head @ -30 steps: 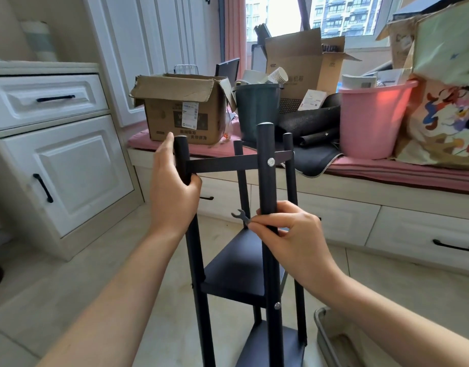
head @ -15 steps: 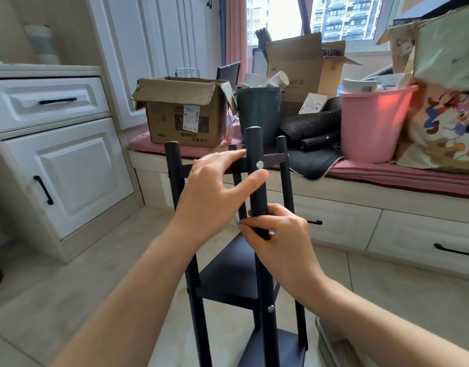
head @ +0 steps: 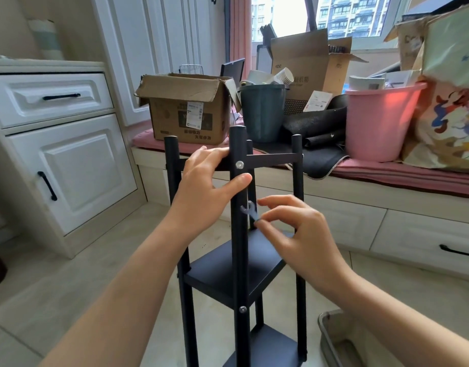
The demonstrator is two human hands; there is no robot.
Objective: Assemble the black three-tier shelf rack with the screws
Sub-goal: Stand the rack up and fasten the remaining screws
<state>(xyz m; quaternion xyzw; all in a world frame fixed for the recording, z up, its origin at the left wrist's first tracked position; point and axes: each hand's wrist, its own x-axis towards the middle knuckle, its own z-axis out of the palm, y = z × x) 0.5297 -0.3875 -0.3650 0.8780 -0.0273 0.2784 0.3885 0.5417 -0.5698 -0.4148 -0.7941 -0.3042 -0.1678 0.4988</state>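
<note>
Black rack (head: 236,271); pink bucket (head: 379,125); brown box (head: 188,112); white cabinet (head: 69,168).

"AOC" is printed on the tall cardboard box (head: 304,67).

Left hand (head: 209,186) braces the black rack (head: 240,260) at its top shelf; right hand (head: 299,234) pinches a small wrench (head: 248,210) beside the front post.
</note>
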